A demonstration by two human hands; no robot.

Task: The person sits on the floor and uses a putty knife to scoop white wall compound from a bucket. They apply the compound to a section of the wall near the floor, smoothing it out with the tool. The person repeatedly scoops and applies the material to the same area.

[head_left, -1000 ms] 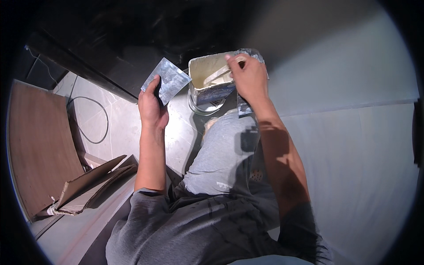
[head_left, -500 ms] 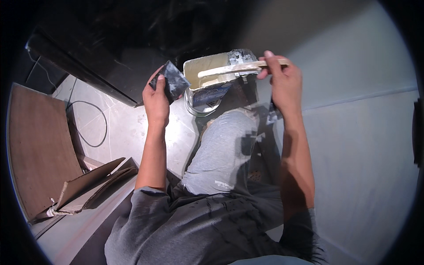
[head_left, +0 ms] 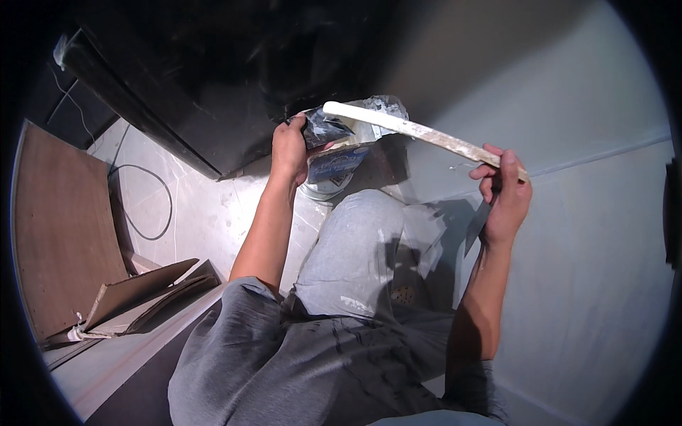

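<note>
My left hand [head_left: 289, 148] is closed on a dark, square, smeared scraper plate [head_left: 321, 129] at the left side of an open putty bucket [head_left: 339, 163], partly covering its opening. My right hand [head_left: 506, 195] grips the lower end of a long pale wooden stick [head_left: 426, 133], whose white-coated tip lies over the bucket's opening. A grey flat blade [head_left: 474, 224] shows below my right fingers, partly hidden. The bucket has a blue printed side and a crusted rim, and stands on a white round pail [head_left: 316, 188] beyond my grey-trousered leg [head_left: 352, 248].
A glossy black surface [head_left: 177, 78] rises ahead, and a pale grey wall [head_left: 582, 270] fills the right. On the left are a brown wooden board [head_left: 67, 220], folded cardboard [head_left: 142, 298] and a loop of dark cable [head_left: 167, 199] on the tiled floor [head_left: 202, 220].
My left hand has moved right to the bucket with the plate. The stick has come up out of the bucket, and my right hand has moved right and down with it.
</note>
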